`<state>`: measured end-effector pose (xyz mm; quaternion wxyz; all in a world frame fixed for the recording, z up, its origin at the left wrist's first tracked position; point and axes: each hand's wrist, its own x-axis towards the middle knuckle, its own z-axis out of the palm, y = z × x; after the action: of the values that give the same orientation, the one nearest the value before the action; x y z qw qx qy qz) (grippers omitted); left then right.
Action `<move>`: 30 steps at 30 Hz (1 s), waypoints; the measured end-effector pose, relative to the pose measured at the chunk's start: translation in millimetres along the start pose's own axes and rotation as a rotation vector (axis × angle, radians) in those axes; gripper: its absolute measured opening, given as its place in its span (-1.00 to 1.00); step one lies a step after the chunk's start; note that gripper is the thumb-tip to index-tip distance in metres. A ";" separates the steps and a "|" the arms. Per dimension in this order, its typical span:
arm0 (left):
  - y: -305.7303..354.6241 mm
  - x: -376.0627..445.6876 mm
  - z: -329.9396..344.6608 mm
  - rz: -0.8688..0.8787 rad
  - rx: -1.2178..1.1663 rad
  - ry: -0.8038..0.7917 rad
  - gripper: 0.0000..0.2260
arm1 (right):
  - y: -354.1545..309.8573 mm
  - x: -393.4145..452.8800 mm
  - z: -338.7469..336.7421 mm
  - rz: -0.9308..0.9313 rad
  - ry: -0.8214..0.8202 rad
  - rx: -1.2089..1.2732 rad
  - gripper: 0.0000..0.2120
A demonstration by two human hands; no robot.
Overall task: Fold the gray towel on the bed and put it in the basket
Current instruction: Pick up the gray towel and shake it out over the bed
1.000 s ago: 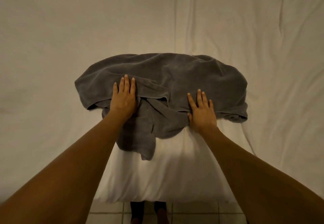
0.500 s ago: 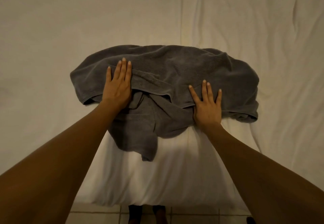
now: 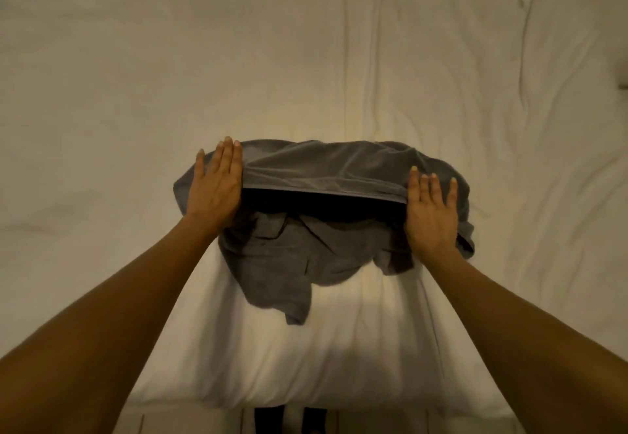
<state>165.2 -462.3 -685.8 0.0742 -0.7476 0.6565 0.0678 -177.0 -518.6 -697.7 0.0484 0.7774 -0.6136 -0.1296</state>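
I see the gray towel (image 3: 326, 229) lying rumpled on the white bed (image 3: 136, 93), close to the bed's near edge and roughly midway across it. It is dark charcoal, with a soft, matte terry look. Its far part is raised into a band stretched between my two hands; a hemmed edge runs along the near side of that band, and under it there is a deep black shadow, so that layer stands off the layer below. Nearer to me than the band, the cloth lies in loose creases, and one narrow tongue of it trails toward the near edge of the bed, ending in a blunt corner. Part of the towel bulges out past each hand, on the left as a rounded lobe and on the right as a curled, hemmed rim.

My left hand (image 3: 215, 189) sits at the left end of the raised band, fingers straight and close together, palm down. My right hand (image 3: 431, 211) sits at the right end, fingers straight and slightly spread. I cannot tell whether the thumbs pinch the hem from beneath or the hands merely press on it.

The sheet around the towel is wrinkled, most of all to the towel's right.
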 end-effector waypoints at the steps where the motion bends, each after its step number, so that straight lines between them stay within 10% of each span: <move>1: -2.8 -2.1 -3.0 0.003 0.017 0.000 -0.34 | 0.2 2.1 -4.1 0.027 -0.008 -0.025 -0.33; 19: -45.8 -25.4 16.3 -0.206 -0.102 -0.042 -0.45 | 60.5 -32.2 16.5 0.286 -0.170 0.038 -0.41; 30: -29.5 -29.3 2.7 -0.103 -0.254 -0.037 -0.48 | 57.8 -41.5 7.3 0.100 -0.069 0.239 -0.43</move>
<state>190.7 -429.6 -682.0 -0.0058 -0.7822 0.6020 0.1603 -242.2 -492.0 -685.3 -0.0593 0.7411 -0.6640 -0.0794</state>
